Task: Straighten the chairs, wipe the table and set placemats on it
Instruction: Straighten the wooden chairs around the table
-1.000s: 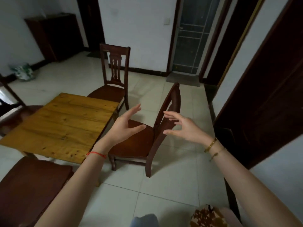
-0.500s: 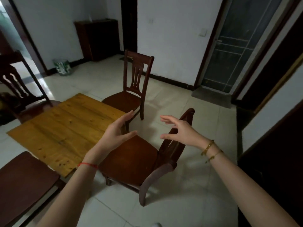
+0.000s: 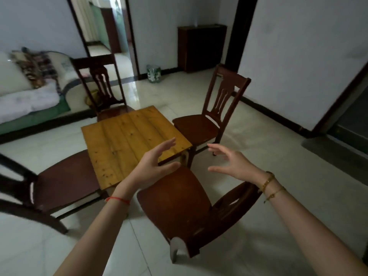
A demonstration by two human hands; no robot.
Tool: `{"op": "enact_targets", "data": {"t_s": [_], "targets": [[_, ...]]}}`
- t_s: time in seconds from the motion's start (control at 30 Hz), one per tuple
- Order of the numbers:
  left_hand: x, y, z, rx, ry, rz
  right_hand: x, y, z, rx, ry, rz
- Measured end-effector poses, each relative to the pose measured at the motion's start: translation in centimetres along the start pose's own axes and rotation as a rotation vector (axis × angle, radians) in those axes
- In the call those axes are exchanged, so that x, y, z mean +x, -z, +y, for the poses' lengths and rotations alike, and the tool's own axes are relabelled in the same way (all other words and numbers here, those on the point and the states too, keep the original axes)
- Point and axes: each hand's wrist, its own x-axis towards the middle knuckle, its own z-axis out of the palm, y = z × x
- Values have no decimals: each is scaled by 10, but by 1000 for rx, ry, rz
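Dark wood left chair sits at the left side of the yellow plank desk. Left hand and right hand hover apart above the near chair at the desk's near corner, fingers spread and relaxed, holding nothing. Right chair stands just beside the desk's right edge.

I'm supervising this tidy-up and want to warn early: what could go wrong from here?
The nearest chair sits skewed by the table corner; pushed in carelessly, its seat may knock that corner. The tiled floor looks glossy, so the legs might skid or scrape. The left hand and right hand hover open; a hasty one-sided grab could twist the chair.
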Motion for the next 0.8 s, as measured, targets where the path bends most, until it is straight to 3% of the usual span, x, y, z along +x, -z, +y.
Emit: {"op": "enact_targets", "data": {"t_s": [0.37,0.8], "targets": [[-13,-108,66,58,193,323,23,57,66,-118,361,-307],[-62,-199,87,54,434,408,-14,49,133,-153,391,-506]]}}
